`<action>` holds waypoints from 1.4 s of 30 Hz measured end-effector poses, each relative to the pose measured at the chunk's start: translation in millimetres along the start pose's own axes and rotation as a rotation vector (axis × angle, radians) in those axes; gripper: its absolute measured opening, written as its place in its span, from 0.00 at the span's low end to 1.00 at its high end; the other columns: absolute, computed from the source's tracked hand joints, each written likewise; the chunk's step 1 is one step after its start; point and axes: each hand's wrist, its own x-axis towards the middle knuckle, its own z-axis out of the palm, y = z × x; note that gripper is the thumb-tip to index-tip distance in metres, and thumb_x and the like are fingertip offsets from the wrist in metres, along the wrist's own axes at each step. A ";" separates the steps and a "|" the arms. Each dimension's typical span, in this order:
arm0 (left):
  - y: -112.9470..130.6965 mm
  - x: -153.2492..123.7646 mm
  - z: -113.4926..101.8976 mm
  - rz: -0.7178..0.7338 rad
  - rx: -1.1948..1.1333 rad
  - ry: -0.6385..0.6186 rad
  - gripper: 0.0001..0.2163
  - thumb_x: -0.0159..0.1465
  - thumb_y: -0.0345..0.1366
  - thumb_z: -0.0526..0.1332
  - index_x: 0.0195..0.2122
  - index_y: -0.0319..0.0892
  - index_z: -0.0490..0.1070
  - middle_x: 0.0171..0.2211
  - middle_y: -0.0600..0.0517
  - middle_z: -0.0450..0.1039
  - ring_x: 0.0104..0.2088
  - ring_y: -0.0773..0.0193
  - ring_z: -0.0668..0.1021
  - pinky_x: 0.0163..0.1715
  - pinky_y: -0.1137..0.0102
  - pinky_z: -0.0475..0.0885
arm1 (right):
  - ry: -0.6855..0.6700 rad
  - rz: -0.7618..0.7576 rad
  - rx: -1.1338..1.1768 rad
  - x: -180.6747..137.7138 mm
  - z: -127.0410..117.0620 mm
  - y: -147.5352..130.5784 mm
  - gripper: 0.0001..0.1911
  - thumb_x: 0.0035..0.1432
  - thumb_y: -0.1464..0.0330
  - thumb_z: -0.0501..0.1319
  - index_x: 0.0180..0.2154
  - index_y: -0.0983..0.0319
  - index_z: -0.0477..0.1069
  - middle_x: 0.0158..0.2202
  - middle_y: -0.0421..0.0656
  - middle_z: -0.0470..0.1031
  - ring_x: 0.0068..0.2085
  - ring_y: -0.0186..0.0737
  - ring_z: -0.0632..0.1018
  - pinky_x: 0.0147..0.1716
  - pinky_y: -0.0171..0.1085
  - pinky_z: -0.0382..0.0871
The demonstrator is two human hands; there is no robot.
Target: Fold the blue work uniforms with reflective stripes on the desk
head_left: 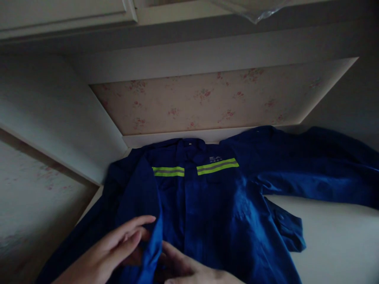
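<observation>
A dark blue work jacket (219, 197) with yellow-green reflective stripes (217, 166) across the chest lies spread front-up on a white surface (340, 236). Its one sleeve (319, 169) stretches out to the right. The other sleeve (142, 197) is folded in over the front at the left. My left hand (118, 244) pinches the lower edge of this folded sleeve, fingers pointing right. My right hand (189, 270) lies just beneath it at the bottom edge, fingers against the same fold of cloth; most of it is out of frame.
White boards and panels with pale floral wallpaper (207, 102) close in the back and the left side (35, 197). A crumpled clear plastic sheet (254, 10) hangs at the top. The white surface continues to the right below the outstretched sleeve.
</observation>
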 end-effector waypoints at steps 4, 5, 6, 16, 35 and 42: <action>39.4 18.1 41.8 0.091 -0.121 -0.286 0.25 0.65 0.54 0.54 0.60 0.51 0.65 0.62 0.48 0.65 0.57 0.51 0.72 0.58 0.57 0.68 | 0.212 -0.006 0.044 -23.2 -2.1 -11.0 0.45 0.43 0.61 0.72 0.62 0.52 0.57 0.47 0.42 0.75 0.43 0.42 0.78 0.43 0.38 0.71; 44.1 25.2 43.4 0.131 -0.110 -0.258 0.24 0.65 0.53 0.54 0.59 0.50 0.67 0.62 0.47 0.65 0.58 0.50 0.72 0.58 0.57 0.68 | 0.273 -0.021 0.055 -30.1 -3.7 -14.0 0.44 0.42 0.63 0.71 0.61 0.53 0.58 0.45 0.41 0.76 0.42 0.41 0.78 0.43 0.38 0.71; 46.8 33.8 42.8 0.166 -0.075 -0.207 0.24 0.65 0.53 0.54 0.58 0.49 0.67 0.61 0.47 0.66 0.58 0.51 0.72 0.59 0.57 0.68 | 0.330 -0.029 0.064 -37.1 -5.9 -16.7 0.43 0.41 0.65 0.71 0.60 0.54 0.60 0.43 0.40 0.76 0.41 0.40 0.78 0.43 0.38 0.71; 6.9 143.4 35.3 0.471 0.851 0.417 0.26 0.68 0.51 0.47 0.62 0.43 0.62 0.66 0.46 0.59 0.64 0.54 0.63 0.65 0.51 0.55 | 0.784 0.179 0.076 -112.2 -38.3 1.2 0.17 0.48 0.67 0.58 0.41 0.62 0.74 0.28 0.39 0.72 0.28 0.33 0.75 0.27 0.30 0.70; -49.4 178.1 37.8 0.456 1.221 0.556 0.28 0.68 0.52 0.44 0.65 0.43 0.58 0.67 0.48 0.55 0.66 0.51 0.58 0.65 0.48 0.49 | 0.423 0.110 -1.527 -79.9 -45.6 13.8 0.32 0.67 0.57 0.52 0.68 0.56 0.48 0.69 0.47 0.43 0.68 0.54 0.50 0.65 0.60 0.42; -52.1 180.2 37.8 0.452 1.205 0.572 0.29 0.68 0.52 0.45 0.65 0.43 0.57 0.67 0.49 0.55 0.66 0.51 0.59 0.65 0.48 0.50 | 0.720 0.050 -0.725 -161.4 -62.7 -43.4 0.21 0.66 0.54 0.52 0.51 0.57 0.73 0.43 0.43 0.80 0.42 0.42 0.80 0.50 0.44 0.72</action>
